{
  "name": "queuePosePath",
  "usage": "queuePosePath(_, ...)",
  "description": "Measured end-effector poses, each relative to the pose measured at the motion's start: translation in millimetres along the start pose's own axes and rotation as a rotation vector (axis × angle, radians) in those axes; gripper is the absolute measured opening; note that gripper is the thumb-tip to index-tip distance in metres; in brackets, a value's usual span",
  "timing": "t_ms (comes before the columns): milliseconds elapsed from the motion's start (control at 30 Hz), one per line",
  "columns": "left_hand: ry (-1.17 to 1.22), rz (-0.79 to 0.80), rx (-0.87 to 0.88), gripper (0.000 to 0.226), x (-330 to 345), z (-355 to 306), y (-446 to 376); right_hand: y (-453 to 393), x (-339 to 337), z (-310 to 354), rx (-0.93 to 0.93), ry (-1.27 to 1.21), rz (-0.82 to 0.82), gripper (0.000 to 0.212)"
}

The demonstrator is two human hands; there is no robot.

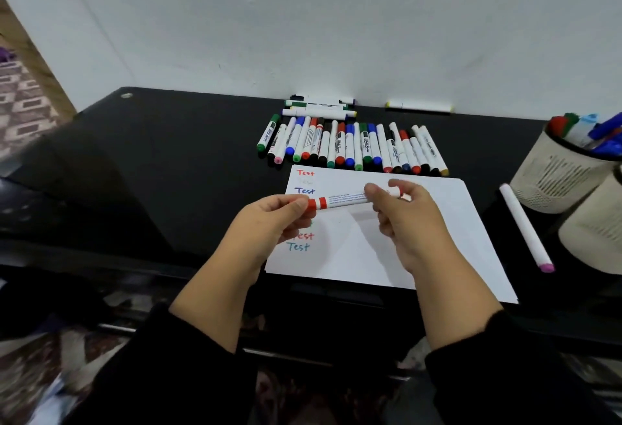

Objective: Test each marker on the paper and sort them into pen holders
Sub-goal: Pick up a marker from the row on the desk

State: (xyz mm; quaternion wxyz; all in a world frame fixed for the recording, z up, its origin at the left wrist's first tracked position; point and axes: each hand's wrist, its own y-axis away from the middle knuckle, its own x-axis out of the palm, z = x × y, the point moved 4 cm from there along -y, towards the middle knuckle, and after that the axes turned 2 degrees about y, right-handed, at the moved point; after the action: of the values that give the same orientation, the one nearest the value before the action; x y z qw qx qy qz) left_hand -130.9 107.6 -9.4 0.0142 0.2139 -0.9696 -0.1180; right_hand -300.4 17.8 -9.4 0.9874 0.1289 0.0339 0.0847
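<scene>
A white marker with red bands point(340, 200) is held level above the white paper point(434, 222). My left hand point(269, 222) pinches its red-banded left end. My right hand point(404, 212) grips its right end with curled fingers. The paper carries the word "Test" written several times in red, blue and teal down its left side. A row of several capped markers point(350, 145) lies on the black desk just behind the paper. Two pale mesh pen holders stand at the right: the far pen holder point(552, 172) contains several markers, the near pen holder point(595, 239) is partly cut off.
A white marker with a pink end point(525, 227) lies on the desk between the paper and the holders. A few more markers point(319, 106) and a yellow-tipped one point(419, 107) lie against the white wall. The black desk point(168, 155) stretches left.
</scene>
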Motion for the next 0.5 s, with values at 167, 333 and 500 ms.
queuePosePath(167, -0.123, 0.015, 0.035, 0.007, 7, -1, 3, 9, 25, -8, 0.158, -0.22, 0.167, 0.022)
queuePosePath(333, -0.299, 0.016, 0.107, 0.003, 7, -2, 5, 15, 41, -15, 0.19, -0.24, 0.189, 0.023)
queuePosePath(500, -0.212, 0.017, 0.117, 0.008, 1, -5, 6, 16, 48, -11, 0.122, -0.294, 0.164, 0.023)
